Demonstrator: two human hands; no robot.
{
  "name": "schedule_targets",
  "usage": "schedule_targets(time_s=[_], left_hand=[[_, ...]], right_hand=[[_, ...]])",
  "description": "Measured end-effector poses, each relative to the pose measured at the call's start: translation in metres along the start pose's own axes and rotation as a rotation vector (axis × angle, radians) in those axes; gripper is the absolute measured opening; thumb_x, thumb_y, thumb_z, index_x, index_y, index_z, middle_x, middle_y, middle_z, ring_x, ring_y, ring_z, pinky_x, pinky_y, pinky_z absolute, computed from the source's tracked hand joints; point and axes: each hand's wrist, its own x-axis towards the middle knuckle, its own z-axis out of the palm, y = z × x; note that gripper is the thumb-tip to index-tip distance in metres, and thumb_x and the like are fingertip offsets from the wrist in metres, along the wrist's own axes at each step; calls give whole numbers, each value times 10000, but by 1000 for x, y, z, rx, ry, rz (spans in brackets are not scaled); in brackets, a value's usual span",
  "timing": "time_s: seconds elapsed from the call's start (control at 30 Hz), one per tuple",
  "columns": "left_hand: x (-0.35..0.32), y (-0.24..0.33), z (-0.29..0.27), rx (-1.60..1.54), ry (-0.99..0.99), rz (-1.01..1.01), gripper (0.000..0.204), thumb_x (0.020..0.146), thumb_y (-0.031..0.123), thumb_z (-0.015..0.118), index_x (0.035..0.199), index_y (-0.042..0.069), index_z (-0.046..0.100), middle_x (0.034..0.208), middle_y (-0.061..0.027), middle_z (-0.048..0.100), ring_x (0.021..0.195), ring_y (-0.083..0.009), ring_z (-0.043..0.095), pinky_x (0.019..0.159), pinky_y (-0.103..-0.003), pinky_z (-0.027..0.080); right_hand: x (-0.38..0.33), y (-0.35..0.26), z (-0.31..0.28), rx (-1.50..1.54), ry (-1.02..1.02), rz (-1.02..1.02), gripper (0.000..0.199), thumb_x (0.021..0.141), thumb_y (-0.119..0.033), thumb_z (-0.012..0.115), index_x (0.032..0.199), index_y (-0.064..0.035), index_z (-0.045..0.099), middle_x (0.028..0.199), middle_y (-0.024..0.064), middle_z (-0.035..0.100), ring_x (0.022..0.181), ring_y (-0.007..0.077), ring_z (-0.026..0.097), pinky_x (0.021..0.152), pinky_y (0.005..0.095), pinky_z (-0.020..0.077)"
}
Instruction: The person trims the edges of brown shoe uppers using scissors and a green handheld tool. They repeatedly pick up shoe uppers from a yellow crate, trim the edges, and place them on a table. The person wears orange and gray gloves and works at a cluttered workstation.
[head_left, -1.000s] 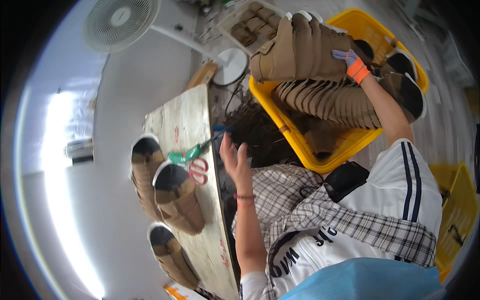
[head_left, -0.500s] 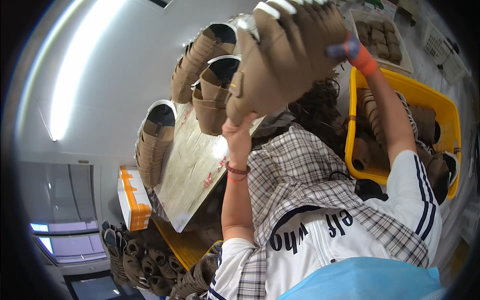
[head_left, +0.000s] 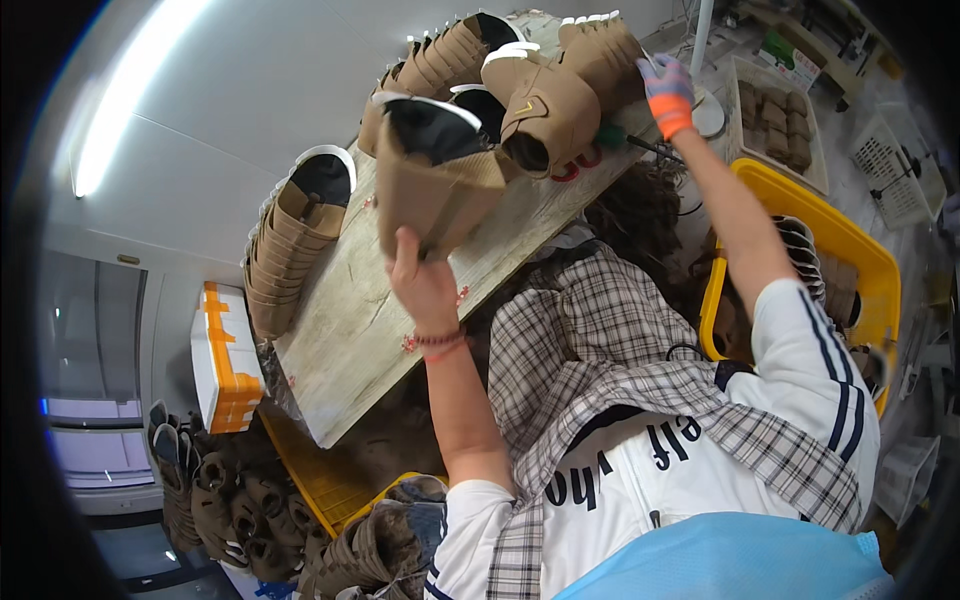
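Observation:
My bare left hand (head_left: 422, 292) grips a brown shoe upper (head_left: 440, 205) with a black lining and a white edge, raised over the near side of the table. My gloved right hand (head_left: 667, 85), in grey with an orange cuff, is at the table's far right. Its fingers are apart, close beside a nested stack of brown shoe uppers (head_left: 603, 58). In front of that stack another shoe upper (head_left: 548, 112) rests on the table, a small yellow mark on its side. The held upper partly hides a second stack behind it.
The wood-patterned table (head_left: 365, 335) carries more stacked uppers (head_left: 292, 245) along its left edge. A yellow basket (head_left: 885, 270) of uppers stands at my right, near a white crate (head_left: 822, 150) of brown pieces. A white box (head_left: 225, 360) with orange tape stands left of the table.
The long stack held up between both hands is now down on the table at the back right. My left hand has moved left with one upper; my right hand has moved slightly left.

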Motion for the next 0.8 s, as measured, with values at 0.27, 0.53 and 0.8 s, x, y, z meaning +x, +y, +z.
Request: schedule_targets(time_s=[0.27, 0.53, 0.8], left_hand=[[-86, -4, -40, -270, 56, -79, 423, 887, 42, 553, 1295, -9, 453, 1256, -125, 518, 1158, -249, 500, 977, -423, 424], [-94, -58, -32, 197, -131, 40, 144, 798, -50, 661, 942, -42, 664, 922, -50, 676, 853, -127, 613, 756, -270, 475], [-81, -88, -48, 676, -300, 299, 115, 808, 14, 687, 901, -45, 657, 837, -108, 678, 736, -178, 623, 669, -292, 477]], right_hand=[[-78, -10, 38, -493, -453, -71, 455, 744, -278, 670, 1128, -69, 544, 1133, 157, 585, 1040, 356, 573, 904, 417, 465], [-76, -51, 70, -508, -790, -230, 361, 742, -298, 627, 1021, -69, 644, 961, 177, 668, 924, 353, 641, 757, 418, 509], [-82, -75, 31, -584, -1038, -127, 465, 666, -296, 670, 1021, -5, 601, 969, 206, 658, 931, 361, 634, 793, 406, 492]])
